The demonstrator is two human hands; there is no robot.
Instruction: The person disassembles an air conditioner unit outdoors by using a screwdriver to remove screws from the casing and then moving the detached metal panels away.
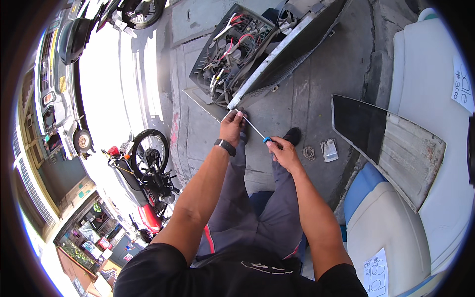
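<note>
My right hand [284, 152] is closed round the blue handle of a screwdriver [256, 129]. The metal shaft slants up and left to the near corner of a long metal panel [284, 49]. My left hand [231, 127] is pinched at that corner, beside the screwdriver's tip; what the fingers hold there is too small to make out. To the left of the panel lies an opened dark housing [200, 64], its inside packed with circuit parts [237, 49] and red, white and black wires. The screw or joint at the tip cannot be seen.
A bundle of cord [308, 153] and a clear plastic packet [329, 150] lie on the concrete at right. Beyond them leans a worn metal panel [391, 148], next to white appliances [425, 64] with paper signs. At left stands a red motorcycle [148, 218]; a vehicle is behind it.
</note>
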